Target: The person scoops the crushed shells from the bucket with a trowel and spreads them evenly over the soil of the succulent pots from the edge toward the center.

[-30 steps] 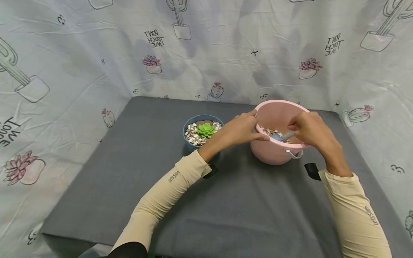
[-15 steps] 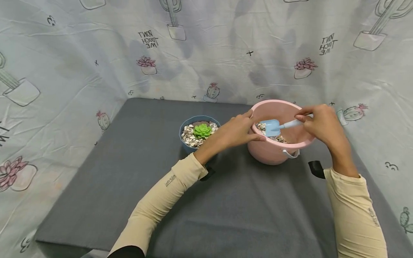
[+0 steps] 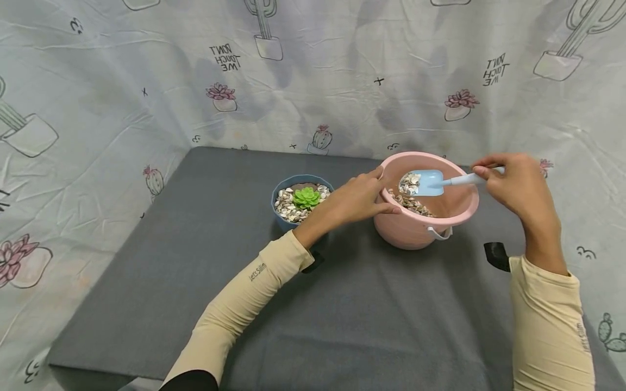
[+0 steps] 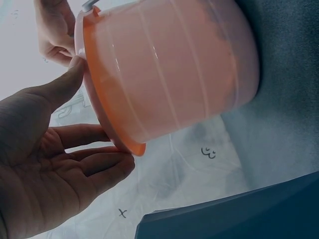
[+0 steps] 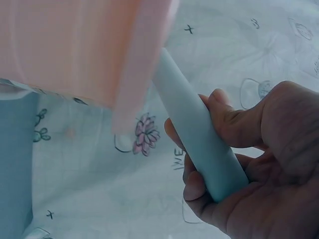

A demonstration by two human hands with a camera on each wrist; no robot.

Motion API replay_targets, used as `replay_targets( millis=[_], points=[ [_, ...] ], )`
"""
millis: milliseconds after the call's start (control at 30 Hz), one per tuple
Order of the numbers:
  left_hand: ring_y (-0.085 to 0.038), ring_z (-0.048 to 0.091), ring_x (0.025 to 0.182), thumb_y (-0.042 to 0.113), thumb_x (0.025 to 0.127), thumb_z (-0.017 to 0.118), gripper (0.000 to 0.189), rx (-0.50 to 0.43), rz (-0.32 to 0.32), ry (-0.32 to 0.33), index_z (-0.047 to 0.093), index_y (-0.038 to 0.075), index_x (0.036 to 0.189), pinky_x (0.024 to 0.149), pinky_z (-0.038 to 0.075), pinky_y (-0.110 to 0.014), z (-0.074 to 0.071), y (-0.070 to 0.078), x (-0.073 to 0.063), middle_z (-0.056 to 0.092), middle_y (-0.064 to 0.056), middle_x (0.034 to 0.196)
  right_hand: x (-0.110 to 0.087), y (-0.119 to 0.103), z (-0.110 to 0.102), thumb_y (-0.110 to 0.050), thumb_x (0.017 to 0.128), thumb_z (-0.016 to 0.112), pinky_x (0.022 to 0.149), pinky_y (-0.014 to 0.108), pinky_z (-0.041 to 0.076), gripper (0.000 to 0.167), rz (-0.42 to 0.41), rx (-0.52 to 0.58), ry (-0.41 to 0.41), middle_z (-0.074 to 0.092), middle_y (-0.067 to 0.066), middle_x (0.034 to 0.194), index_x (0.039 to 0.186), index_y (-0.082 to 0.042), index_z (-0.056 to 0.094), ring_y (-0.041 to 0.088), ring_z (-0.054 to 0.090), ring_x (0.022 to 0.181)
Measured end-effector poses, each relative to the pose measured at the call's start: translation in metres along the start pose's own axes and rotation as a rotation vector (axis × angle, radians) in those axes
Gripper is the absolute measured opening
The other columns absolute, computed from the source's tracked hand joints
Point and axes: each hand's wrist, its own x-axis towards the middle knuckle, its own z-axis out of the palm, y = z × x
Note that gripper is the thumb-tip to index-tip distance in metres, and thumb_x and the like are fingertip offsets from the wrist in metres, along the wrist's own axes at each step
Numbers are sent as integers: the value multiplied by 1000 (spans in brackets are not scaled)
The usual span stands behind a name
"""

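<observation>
A light-blue toy shovel carries a small heap of pale shell-like pebbles on its blade, above the mouth of a pink bucket. My right hand holds the shovel by its whitish handle, fingers and thumb curled round it in the right wrist view. At the bucket's left side my left hand holds the rim. Its thumb touches the near rim and its fingers touch further round in the left wrist view. More pebbles lie inside the bucket; the near wall hides part of them.
Left of the bucket, partly behind my left forearm, stands a blue pot with pebbles and a green succulent. A white handle hangs on the bucket's front. Grey cloth covers the table; a printed curtain stands behind.
My right hand has lifted the shovel out of the pebbles and drawn it to the right. Its blade now shows a load of pebbles. My left hand stays at the bucket rim.
</observation>
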Motion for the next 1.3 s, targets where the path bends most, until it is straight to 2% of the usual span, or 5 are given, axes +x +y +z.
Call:
replay_targets(
  millis=[167, 400, 600, 967, 1300],
  points=[
    [-23, 71, 114, 53, 99, 68, 65, 25, -13, -14, 61, 8, 145, 96, 57, -33, -2, -6, -5, 36, -19, 168, 2, -5, -3, -9, 99, 66, 51, 28, 27, 20, 18, -6, 13, 74, 26, 89, 105, 6, 79, 8, 34, 57],
    [-25, 71, 115, 52, 100, 67, 79, 25, -34, -46, 45, 4, 158, 98, 55, -33, -6, -14, -13, 27, -19, 173, 5, -13, -4, -13, 100, 66, 54, 26, 30, 22, 55, -5, 4, 44, -46, 62, 106, 4, 80, 5, 38, 62],
    [-25, 50, 149, 53, 100, 65, 83, -26, -43, -114, 35, 8, 164, 119, 46, -36, -20, -28, -27, 29, -12, 173, 5, -30, -6, -23, 100, 68, 56, 22, 33, 30, 128, 26, 0, 41, -52, 60, 112, 3, 79, -2, 41, 67],
    [-29, 36, 158, 52, 99, 68, 83, -37, -174, -164, 34, 12, 164, 127, 36, -47, -73, -94, -93, 35, -9, 171, 12, -92, 10, -14, 97, 74, 51, 22, 29, 21, -6, 130, 33, 49, -46, 61, 105, 3, 81, 1, 38, 60],
    [-35, 35, 158, 50, 85, 85, 117, -61, -314, -314, 16, 5, 168, 125, 38, -52, -71, -141, -126, 34, -16, 171, 24, -167, 68, -12, 100, 71, 58, 28, 30, 17, -175, 147, -121, 77, 24, 99, 103, 1, 82, 19, 47, 70]
  ],
)
